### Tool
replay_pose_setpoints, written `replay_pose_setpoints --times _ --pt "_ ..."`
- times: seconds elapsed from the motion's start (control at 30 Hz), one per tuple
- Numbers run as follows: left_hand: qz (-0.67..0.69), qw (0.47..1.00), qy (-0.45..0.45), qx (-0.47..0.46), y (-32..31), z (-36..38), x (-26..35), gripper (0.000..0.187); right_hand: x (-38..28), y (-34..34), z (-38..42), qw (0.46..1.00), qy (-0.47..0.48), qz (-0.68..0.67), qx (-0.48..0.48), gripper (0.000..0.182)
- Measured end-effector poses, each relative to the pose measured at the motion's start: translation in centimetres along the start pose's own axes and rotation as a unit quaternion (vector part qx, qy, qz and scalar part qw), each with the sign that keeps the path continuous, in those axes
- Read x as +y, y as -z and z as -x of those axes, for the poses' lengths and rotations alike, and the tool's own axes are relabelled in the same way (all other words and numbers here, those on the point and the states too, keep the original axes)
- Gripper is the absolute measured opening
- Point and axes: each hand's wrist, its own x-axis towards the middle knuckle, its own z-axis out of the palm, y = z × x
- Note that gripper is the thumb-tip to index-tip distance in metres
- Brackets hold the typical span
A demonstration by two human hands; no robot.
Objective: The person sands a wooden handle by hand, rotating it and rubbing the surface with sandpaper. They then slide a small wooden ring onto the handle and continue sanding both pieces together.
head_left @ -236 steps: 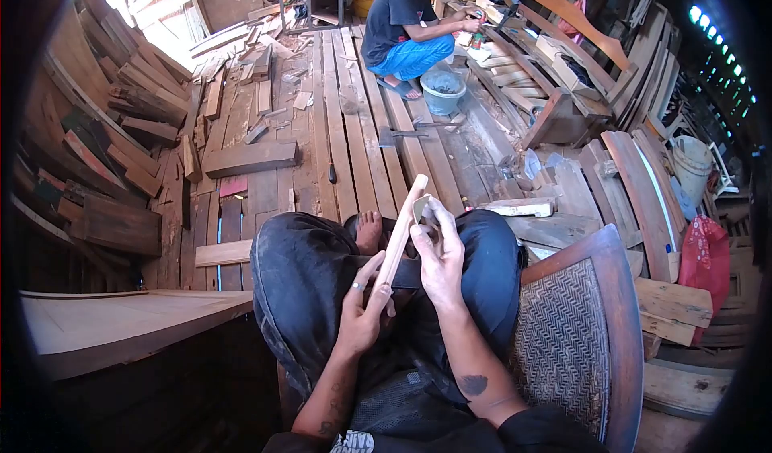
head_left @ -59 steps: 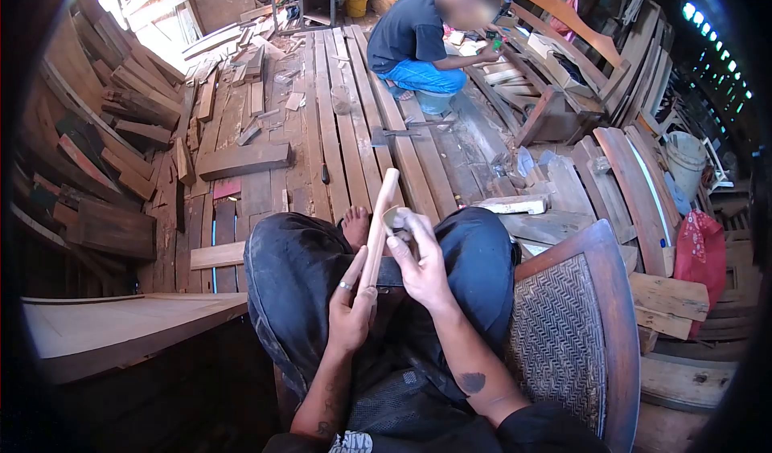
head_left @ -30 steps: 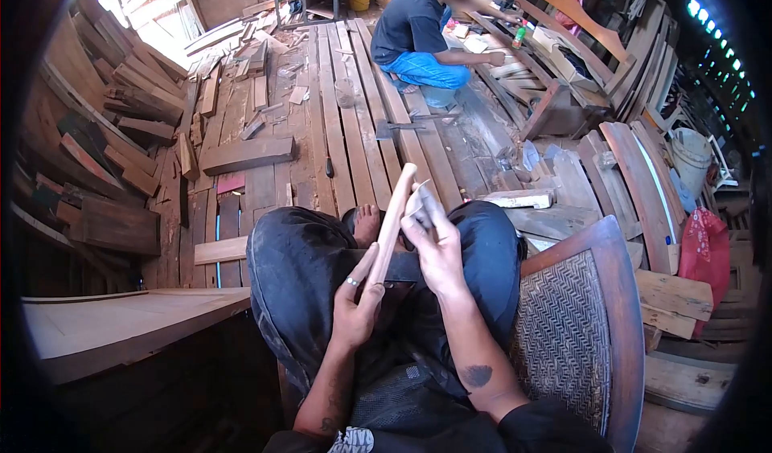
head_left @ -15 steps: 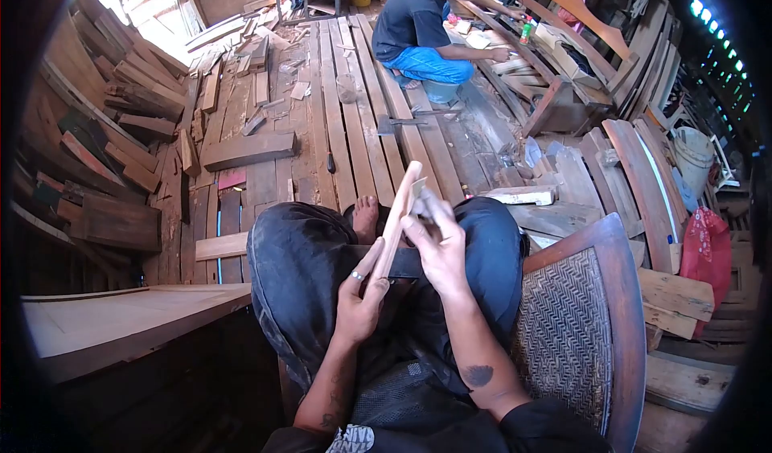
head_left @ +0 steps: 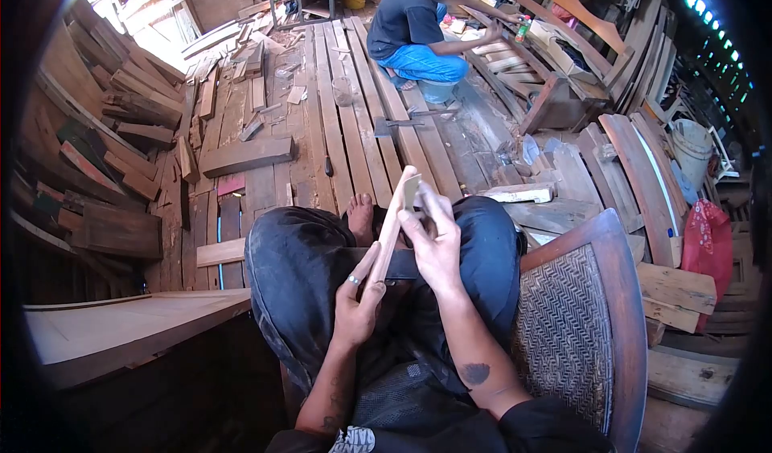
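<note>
My left hand (head_left: 355,308) is closed around the lower end of a narrow, pale wooden piece (head_left: 391,229), which slants up and away over my lap. A ring shows on one finger. In my right hand (head_left: 438,248) is a small tan piece of sandpaper (head_left: 412,190), pressed to the upper right side of the wood. The fingertips of that hand are blurred. Below the wood, between my knees, lies a dark flat bar (head_left: 400,266), partly hidden by my hands.
A co-worker (head_left: 414,31) squats ahead on the plank floor. A hammer-like tool (head_left: 386,126) and a thick wood block (head_left: 248,156) lie on it. A woven-panel chair (head_left: 563,332) stands at my right, a pale panel (head_left: 137,324) at my left. Stacked boards line both sides.
My right hand and the sandpaper have shifted slightly along the wood, and the sandpaper's face shows more. The co-worker's hand has risen from the low boards toward the green bottle.
</note>
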Motion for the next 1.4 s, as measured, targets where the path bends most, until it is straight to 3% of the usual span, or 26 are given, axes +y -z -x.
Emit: replay_pose_setpoints --times 0.07,0.13,0.17,0.3,0.47,0.53,0.63,0.87,0.93,1.0,1.13,1.2,1.27,1.33,1.4 --pt "0.046 0.999 0.014 0.017 -0.2 0.2 0.3 0.059 -1.4 0.1 1.1 0.994 -0.051 -0.057 -0.075 0.048" --pt "0.069 0.997 0.016 0.023 -0.3 0.3 0.2 0.059 -1.5 0.6 1.8 0.989 -0.033 -0.025 -0.14 0.054" --pt "0.07 0.997 0.008 0.022 -0.3 0.1 0.0 0.059 -1.0 0.7 1.5 0.99 0.04 0.011 -0.134 0.05" --pt "0.035 0.999 -0.01 -0.002 0.3 0.0 -0.1 0.06 -0.1 0.4 0.1 0.997 -0.032 -0.057 -0.034 0.05" --pt "0.098 0.995 0.016 0.024 -0.1 0.3 0.4 0.059 -0.9 0.5 1.7 0.99 0.013 -0.028 -0.138 0.051" --pt "0.073 0.997 0.019 0.022 -0.4 0.1 0.6 0.061 -1.0 0.6 1.5 0.99 -0.029 -0.059 -0.125 0.05" --pt "0.015 1.0 0.016 0.007 -0.2 -0.2 0.8 0.065 -0.4 0.1 0.3 0.993 -0.042 -0.109 -0.025 0.049" --pt "0.033 0.999 -0.007 0.022 0.2 0.2 -0.8 0.061 -1.0 0.5 1.7 0.986 -0.039 -0.122 -0.111 0.053" --pt "0.015 1.0 -0.019 0.008 0.1 0.1 -0.6 0.061 -0.3 0.5 1.0 0.995 -0.051 -0.07 -0.047 0.054" --pt "0.011 1.0 -0.014 0.002 0.2 0.1 -0.4 0.06 -0.2 0.2 0.0 0.988 -0.097 -0.121 -0.003 0.05" --pt "0.083 0.996 0.001 0.028 0.1 0.2 -0.1 0.059 -1.1 0.3 1.5 0.983 -0.033 -0.124 -0.131 0.042" --pt "0.105 0.994 0.01 0.035 -0.3 0.3 0.4 0.059 -1.1 0.4 2.0 0.982 -0.036 -0.13 -0.133 0.044" --pt "0.074 0.997 0.001 0.023 -0.2 0.1 0.2 0.059 -0.4 0.8 0.9 0.991 -0.031 -0.08 -0.104 0.047" --pt "0.026 0.999 -0.022 0.007 0.1 0.0 -0.6 0.063 0.0 0.1 -0.5 0.986 -0.081 -0.147 -0.004 0.048" --pt "0.03 0.999 -0.024 0.009 0.0 0.1 -0.3 0.066 -0.8 0.2 -0.6 0.994 -0.037 -0.096 -0.038 0.049"
